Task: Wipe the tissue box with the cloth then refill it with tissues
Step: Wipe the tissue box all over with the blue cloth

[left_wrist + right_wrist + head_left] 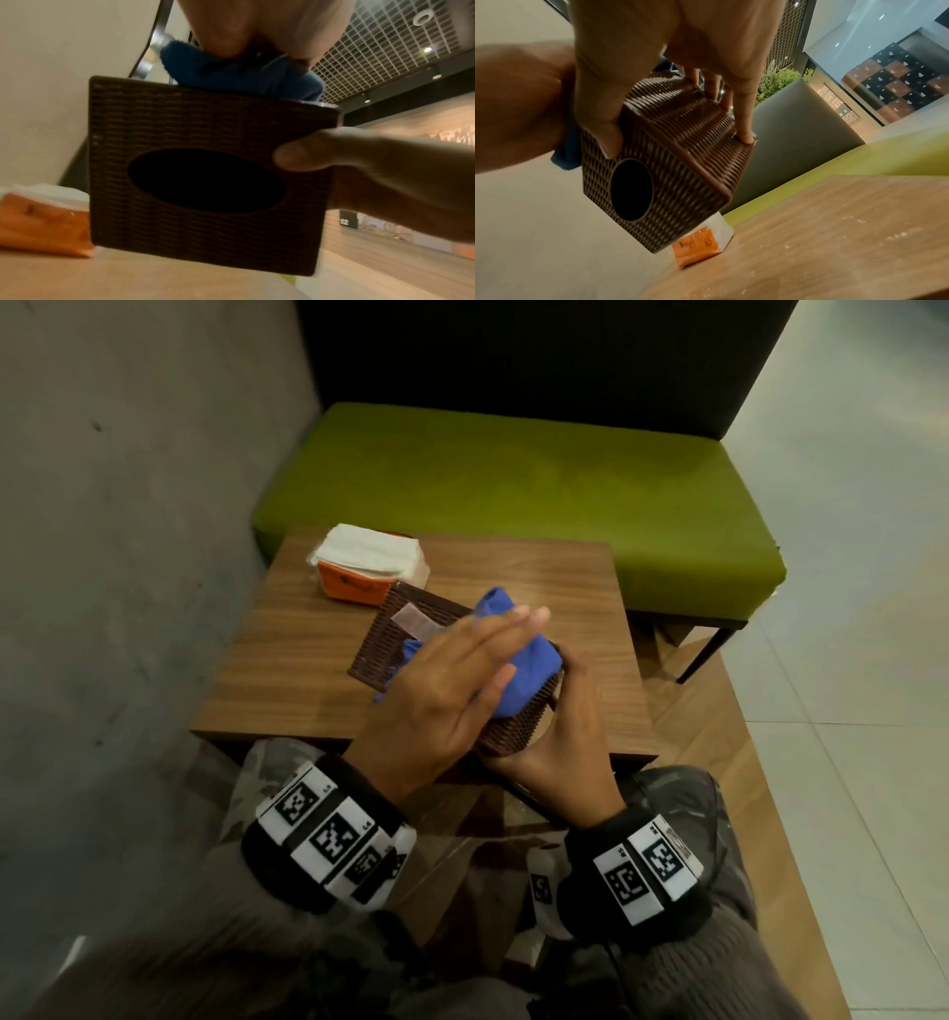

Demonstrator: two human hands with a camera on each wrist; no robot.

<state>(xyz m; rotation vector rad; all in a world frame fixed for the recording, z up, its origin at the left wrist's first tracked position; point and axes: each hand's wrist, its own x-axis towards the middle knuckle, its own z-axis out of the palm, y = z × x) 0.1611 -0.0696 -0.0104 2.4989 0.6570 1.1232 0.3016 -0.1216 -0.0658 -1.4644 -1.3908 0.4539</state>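
A dark brown woven tissue box (405, 629) is tipped over the wooden table (287, 670), its oval opening (205, 180) facing me. My left hand (452, 690), fingers straight, presses a blue cloth (524, 654) flat against the box's upper face. My right hand (570, 726) grips the near right corner of the box. In the right wrist view its thumb and fingers (744, 121) clamp the box (680, 166) and the cloth (567, 152) peeks out at left. An orange pack of white tissues (369, 567) lies behind the box.
A green bench seat (513, 480) with a dark backrest stands just beyond the table. A grey wall runs along the left. Tiled floor lies to the right. Bare tabletop (834, 233) stretches to the right of the box.
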